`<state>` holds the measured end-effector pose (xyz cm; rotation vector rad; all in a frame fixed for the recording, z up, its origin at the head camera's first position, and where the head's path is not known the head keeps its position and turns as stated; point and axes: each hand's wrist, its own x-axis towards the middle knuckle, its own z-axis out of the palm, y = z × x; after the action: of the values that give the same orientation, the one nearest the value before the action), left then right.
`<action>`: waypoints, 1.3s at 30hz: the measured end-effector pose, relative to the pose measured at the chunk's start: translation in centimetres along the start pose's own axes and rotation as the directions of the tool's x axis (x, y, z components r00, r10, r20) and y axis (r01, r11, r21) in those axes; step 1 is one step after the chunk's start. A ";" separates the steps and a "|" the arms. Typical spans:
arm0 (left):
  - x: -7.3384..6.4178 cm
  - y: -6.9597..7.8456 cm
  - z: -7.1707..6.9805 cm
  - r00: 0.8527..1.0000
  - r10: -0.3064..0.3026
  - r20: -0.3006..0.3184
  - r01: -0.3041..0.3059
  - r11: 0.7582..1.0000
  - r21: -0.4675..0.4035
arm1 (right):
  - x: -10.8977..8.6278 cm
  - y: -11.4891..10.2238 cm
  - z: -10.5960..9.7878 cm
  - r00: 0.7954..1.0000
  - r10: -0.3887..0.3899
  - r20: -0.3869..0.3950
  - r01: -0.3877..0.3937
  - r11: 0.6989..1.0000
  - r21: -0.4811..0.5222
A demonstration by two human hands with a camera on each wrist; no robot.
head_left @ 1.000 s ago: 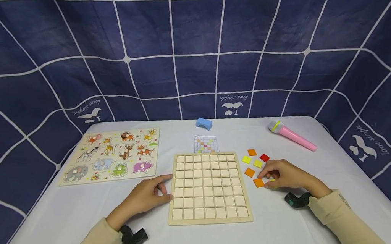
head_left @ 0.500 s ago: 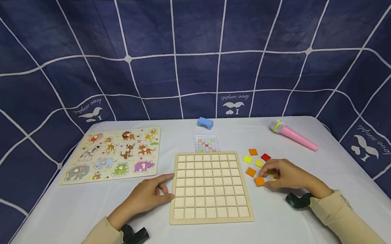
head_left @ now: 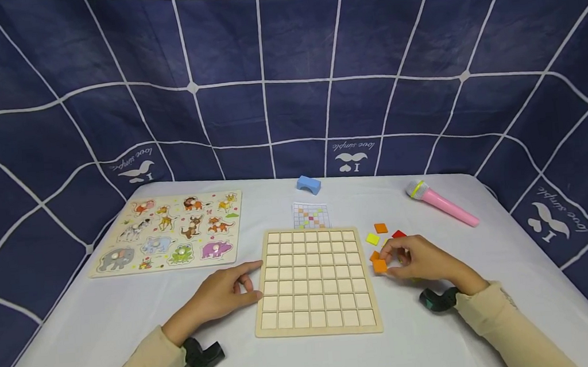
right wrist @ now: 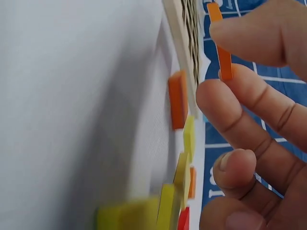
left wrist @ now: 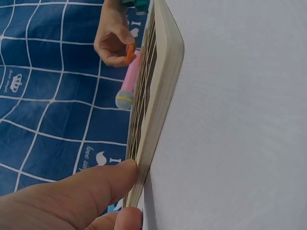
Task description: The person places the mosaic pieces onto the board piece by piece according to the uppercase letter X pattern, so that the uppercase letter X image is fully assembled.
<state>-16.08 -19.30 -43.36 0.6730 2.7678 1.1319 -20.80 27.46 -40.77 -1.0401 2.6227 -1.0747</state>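
Observation:
My right hand (head_left: 416, 259) pinches an orange square tile (head_left: 380, 266) between thumb and fingertips; in the right wrist view this tile (right wrist: 224, 62) is raised above the tabletop. Beneath and around that hand lie loose tiles: another orange tile (head_left: 380, 228), a yellow tile (head_left: 372, 239), a red tile (head_left: 399, 234) and more, partly covered by the fingers. A wooden grid board (head_left: 319, 331) with bare square cells lies to their left. My left hand (head_left: 219, 293) touches the board's left edge with thumb and index fingertips spread apart; the left wrist view shows the thumb (left wrist: 105, 182) against that edge.
Behind the board is a printed colour-grid card (head_left: 311, 215), its lower part hidden by the board. A blue arch block (head_left: 308, 184) stands farther back. An animal peg puzzle (head_left: 150, 232) lies at the left, a pink toy microphone (head_left: 446, 206) at the right.
My right hand has lifted the orange tile off the tabletop and moved it slightly left, toward the board. The left hand stays at the board's edge.

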 end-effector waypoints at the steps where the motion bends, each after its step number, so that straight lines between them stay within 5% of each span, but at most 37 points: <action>1: 0.0 0.1 -0.1 1.000 -0.009 0.008 0.009 1.000 0.001 | 0.2 -0.1 0.1 1.000 0.001 -0.004 -0.001 1.000 -0.003; 15: 0.1 0.2 -0.2 0.999 -0.044 0.029 0.043 0.999 0.009 | 3.0 -0.8 1.5 1.000 0.000 -0.002 0.000 0.999 0.034; 39: 0.2 0.1 -0.2 0.998 -0.046 0.034 0.046 0.999 0.016 | 6.8 -2.6 3.9 0.975 0.218 -0.040 -0.203 0.950 0.236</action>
<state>-16.31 -19.27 -43.17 0.6213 2.7508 1.0815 -23.16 19.54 -41.03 -0.6706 2.5083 -1.3401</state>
